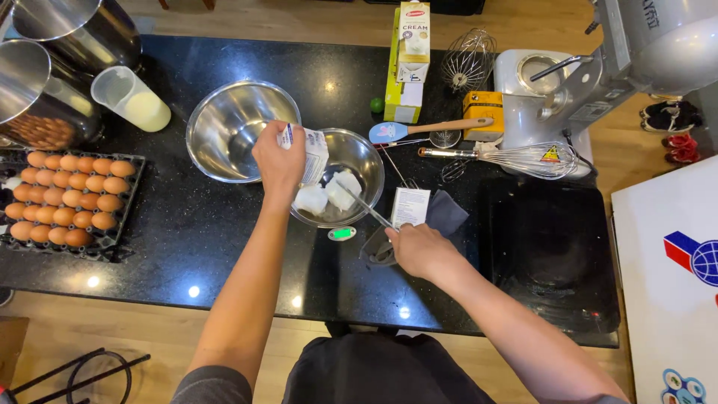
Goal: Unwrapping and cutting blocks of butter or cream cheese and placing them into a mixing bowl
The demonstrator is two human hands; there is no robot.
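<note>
Left hand (280, 158) grips a white packet (313, 153) tilted over the small steel bowl (360, 157) on the desk (194, 232); white blocks (327, 196) lie inside. Right hand (420, 251), just right of the bowl, is closed on scissors (372, 217) reaching into it.

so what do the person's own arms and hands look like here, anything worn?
Both hands are bare: no gloves, rings, watch or wristbands visible on the left hand or the right hand. Forearms are uncovered; short dark grey sleeves show only at the bottom edge. A dark apron or shirt covers the torso.
</note>
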